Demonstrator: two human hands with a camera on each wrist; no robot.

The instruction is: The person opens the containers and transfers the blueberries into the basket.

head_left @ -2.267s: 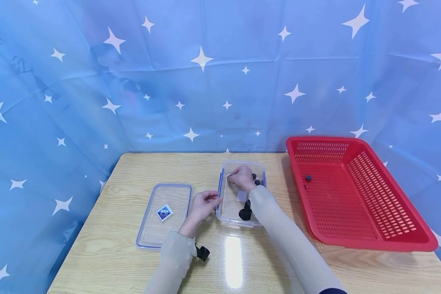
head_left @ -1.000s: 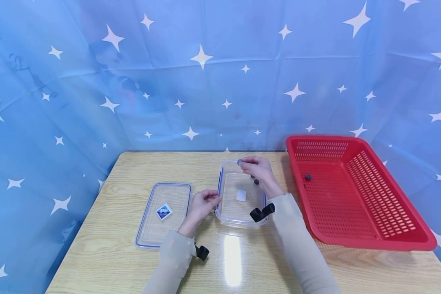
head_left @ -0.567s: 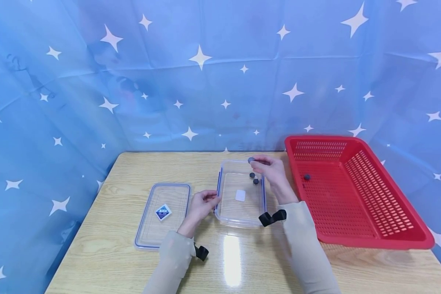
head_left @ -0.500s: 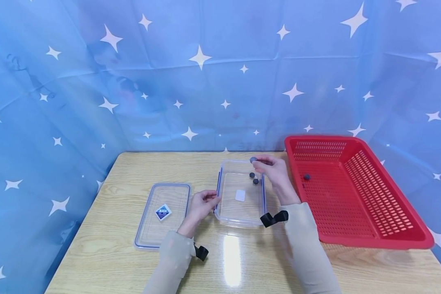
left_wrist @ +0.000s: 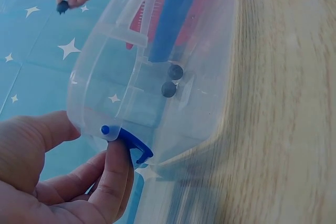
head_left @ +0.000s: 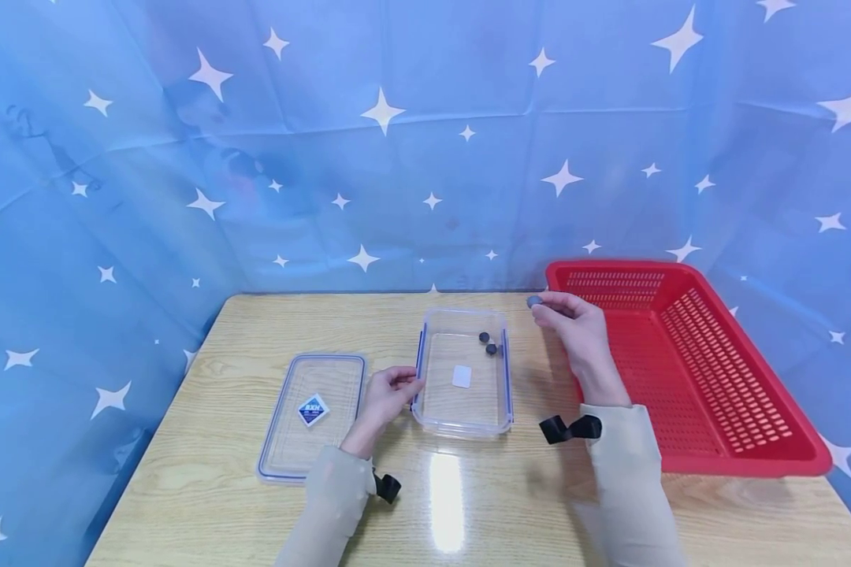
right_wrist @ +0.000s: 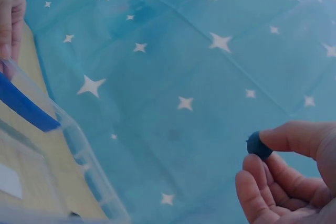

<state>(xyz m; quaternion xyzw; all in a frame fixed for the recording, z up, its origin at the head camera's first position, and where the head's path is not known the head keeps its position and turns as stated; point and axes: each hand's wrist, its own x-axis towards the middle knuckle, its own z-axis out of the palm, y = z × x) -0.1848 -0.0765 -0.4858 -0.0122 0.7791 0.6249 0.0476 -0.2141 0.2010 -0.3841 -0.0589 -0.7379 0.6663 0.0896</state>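
Berry in the right hand's grip, pinched thumb to fingertips, above the worktop between box and basket.

It's round, small nub pointing away from the palm; the box's long axis runs away from the person. The left hand pinches the box's left edge. Half a second ago the berry was by the box's far right corner; now it's clear, near the basket's rim. Two more berries lie in the box, as before.
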